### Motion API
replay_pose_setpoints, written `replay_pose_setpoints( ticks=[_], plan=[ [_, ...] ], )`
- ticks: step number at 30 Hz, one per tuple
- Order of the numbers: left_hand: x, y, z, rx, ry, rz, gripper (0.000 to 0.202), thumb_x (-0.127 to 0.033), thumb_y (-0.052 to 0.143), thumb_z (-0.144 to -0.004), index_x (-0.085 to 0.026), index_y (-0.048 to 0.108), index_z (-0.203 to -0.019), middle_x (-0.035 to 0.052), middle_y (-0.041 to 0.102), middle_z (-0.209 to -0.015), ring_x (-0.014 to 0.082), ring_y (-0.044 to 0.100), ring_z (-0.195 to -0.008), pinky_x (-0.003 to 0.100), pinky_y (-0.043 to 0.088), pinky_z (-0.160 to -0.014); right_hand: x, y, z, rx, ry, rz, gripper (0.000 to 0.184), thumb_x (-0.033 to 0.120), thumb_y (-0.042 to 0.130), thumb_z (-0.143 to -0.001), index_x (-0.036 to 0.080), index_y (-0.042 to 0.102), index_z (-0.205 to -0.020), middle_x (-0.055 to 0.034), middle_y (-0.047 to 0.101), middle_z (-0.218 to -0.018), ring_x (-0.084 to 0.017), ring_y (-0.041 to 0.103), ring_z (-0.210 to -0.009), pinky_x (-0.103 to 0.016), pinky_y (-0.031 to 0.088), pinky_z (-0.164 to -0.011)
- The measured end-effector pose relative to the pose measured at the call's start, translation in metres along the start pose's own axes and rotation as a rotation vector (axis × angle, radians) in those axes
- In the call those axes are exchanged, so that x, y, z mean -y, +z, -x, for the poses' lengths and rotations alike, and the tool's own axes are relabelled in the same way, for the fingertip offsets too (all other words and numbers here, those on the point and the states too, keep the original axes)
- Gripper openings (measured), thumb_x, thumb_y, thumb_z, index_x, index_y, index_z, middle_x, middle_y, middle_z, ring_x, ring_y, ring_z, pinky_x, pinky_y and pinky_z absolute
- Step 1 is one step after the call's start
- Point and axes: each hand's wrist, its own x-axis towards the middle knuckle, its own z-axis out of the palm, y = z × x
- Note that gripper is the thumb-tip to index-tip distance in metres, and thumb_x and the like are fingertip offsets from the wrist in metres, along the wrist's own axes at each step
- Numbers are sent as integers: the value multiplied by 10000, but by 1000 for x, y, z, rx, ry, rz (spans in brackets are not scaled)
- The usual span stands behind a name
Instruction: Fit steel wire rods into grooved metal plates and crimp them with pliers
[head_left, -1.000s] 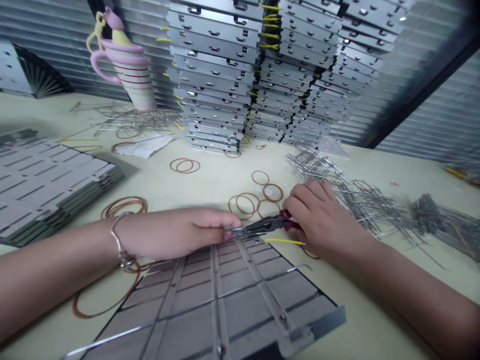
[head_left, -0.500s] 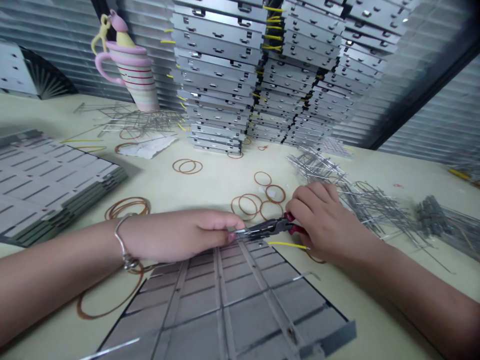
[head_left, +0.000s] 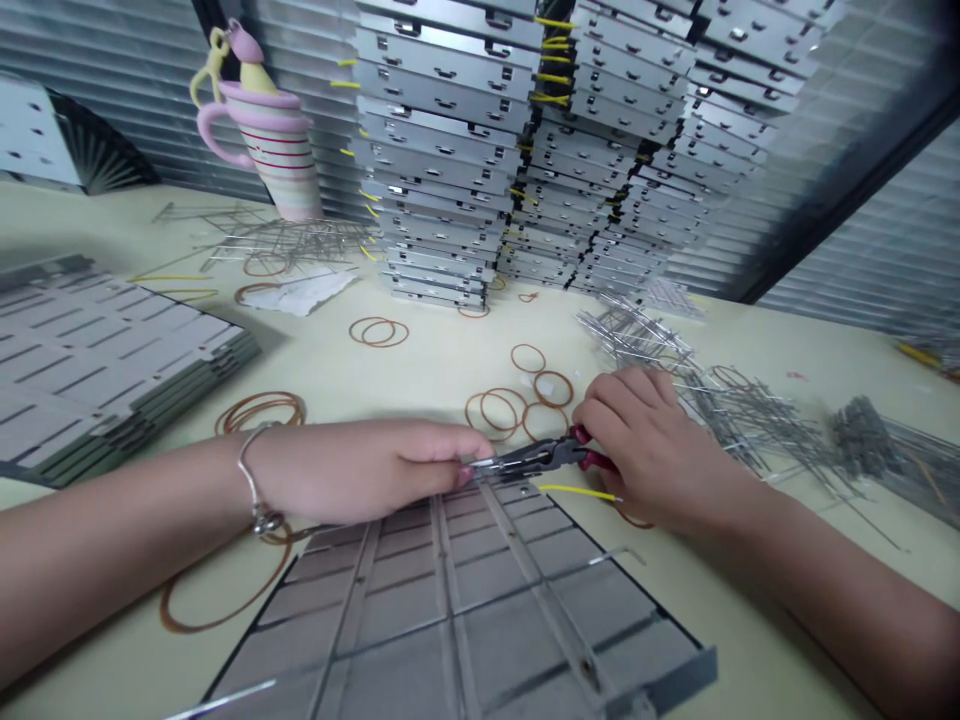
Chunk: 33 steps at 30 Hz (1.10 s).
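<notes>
My right hand (head_left: 649, 440) is closed around the red handles of long-nose pliers (head_left: 536, 457). The plier jaws point left and meet a small shiny metal part at the far edge of a grey slatted panel (head_left: 495, 570). At that same edge, my left hand (head_left: 405, 460) has thumb and forefinger closed close to the plier tips; its other fingers are hidden. A short yellow wire (head_left: 577, 492) sticks out to the right of the panel's far edge. Thin metal rods run across the panel, and one bent rod end (head_left: 619, 553) juts past its right side.
Grey metal units (head_left: 442, 150) stand in tall stacks at the back. Loose metal rods (head_left: 720, 400) lie in a heap at right. More panels (head_left: 112, 370) are piled at left. Brown rings (head_left: 495, 412) are scattered on the table. A striped pink cup (head_left: 277, 150) stands at back left.
The whole view has shifted slightly to the right. Both hands, the pliers and the panel keep nearly the same positions relative to each other.
</notes>
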Motion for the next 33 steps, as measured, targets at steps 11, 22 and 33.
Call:
replay_pose_setpoints(
  ticks=[11,22,33],
  plan=[
    [-4,-1,-2,127,-50,46,318,-167,304,-952,-138,554,-1146,14,602,-1086,156,515,-986,215,370,-860,1,2,-1,-38,8,2,106,120,508,-711,172,507,-803,-71,484,-841,-237,364,-814,-361,257,-708],
    [0,-3,-3,143,-26,57,352,-167,313,-945,-111,533,-1214,36,598,-1151,157,511,-1031,202,362,-897,-1,3,-1,-17,-5,16,149,112,513,-706,171,522,-842,-81,491,-877,-248,370,-833,-367,259,-716],
    [5,-1,-4,93,-10,25,308,-217,365,-912,-173,587,-1122,7,624,-1103,161,530,-983,208,401,-847,1,3,-2,-19,-10,-7,84,132,514,-732,172,509,-805,-75,496,-840,-237,367,-818,-357,262,-708]
  ],
)
